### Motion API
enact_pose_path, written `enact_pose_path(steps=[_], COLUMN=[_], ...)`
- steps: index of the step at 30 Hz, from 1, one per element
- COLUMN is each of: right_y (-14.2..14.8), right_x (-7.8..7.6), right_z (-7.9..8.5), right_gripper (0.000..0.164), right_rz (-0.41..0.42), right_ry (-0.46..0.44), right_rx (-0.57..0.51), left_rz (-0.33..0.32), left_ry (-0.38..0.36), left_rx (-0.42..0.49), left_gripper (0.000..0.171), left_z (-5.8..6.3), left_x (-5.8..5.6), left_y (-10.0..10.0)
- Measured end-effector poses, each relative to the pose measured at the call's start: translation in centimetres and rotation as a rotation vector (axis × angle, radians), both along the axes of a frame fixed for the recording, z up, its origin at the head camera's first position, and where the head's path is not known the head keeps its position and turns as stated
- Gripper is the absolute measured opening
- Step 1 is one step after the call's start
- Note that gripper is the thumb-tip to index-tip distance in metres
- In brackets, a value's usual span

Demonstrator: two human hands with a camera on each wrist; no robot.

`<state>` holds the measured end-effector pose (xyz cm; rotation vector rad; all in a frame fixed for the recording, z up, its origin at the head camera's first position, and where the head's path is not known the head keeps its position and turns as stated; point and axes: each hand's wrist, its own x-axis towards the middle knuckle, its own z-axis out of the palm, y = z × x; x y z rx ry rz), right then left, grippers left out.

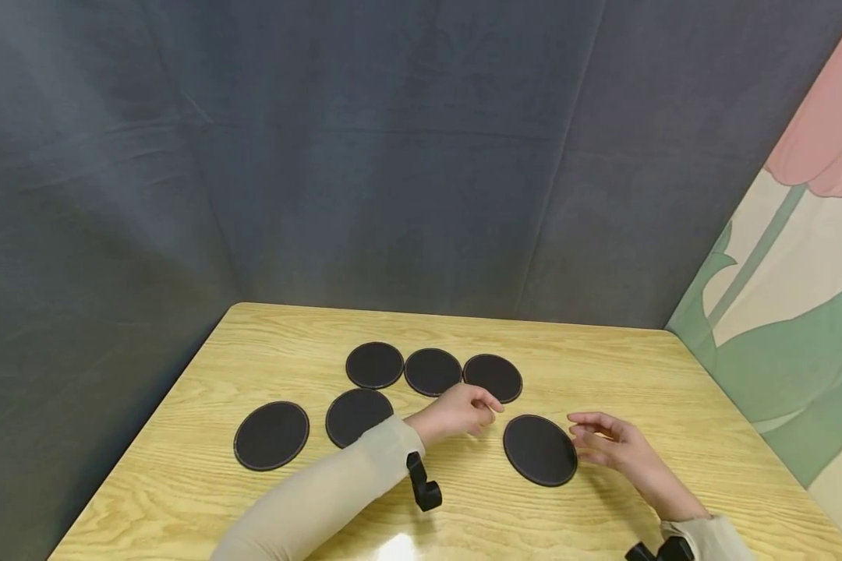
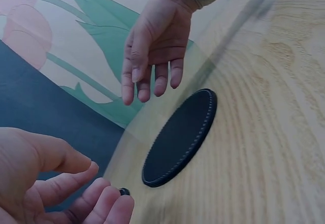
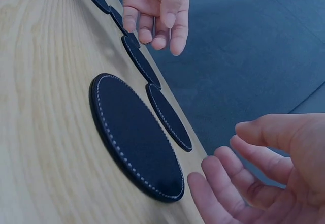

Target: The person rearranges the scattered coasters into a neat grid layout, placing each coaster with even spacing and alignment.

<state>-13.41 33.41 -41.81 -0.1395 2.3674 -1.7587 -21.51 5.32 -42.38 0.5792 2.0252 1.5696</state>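
Note:
Black round coasters with pale stitched edges lie flat on the wooden table. My left hand (image 1: 458,409) is in front of the back row's right coaster (image 1: 493,378), holding nothing, with its fingers loosely bent. To its right lies a separate coaster (image 1: 539,450), also large in the right wrist view. Just right of that coaster, my right hand (image 1: 617,448) hovers with relaxed fingers and an empty palm. In the left wrist view the right hand (image 2: 157,46) hangs above the same coaster (image 2: 180,137). Both hands appear apart from the coasters.
Two more coasters, a left one (image 1: 375,365) and a middle one (image 1: 432,372), complete the back row. In front of them, a coaster (image 1: 358,417) is partly covered by the left sleeve; another coaster (image 1: 271,435) lies farther left. A dark curtain (image 1: 393,156) hangs behind the table (image 1: 302,327).

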Motion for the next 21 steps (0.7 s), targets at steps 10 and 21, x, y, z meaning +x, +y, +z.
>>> enact_pose_path(steps=[10,21], right_y=[0.3,0.5], right_x=[0.2,0.1], right_z=[-0.7,-1.3], right_gripper=[0.051,0.054], right_rz=[-0.014,0.032], right_ry=[-0.097,-0.154], right_rx=[0.088,0.013], left_rz=[-0.026,0.008], left_ry=[-0.042,-0.098], left_rx=[-0.022,-0.002], left_gripper=[0.025,0.023], left_z=[-1.2,-1.5], left_x=[0.7,1.8], left_y=[1.0,2.0])
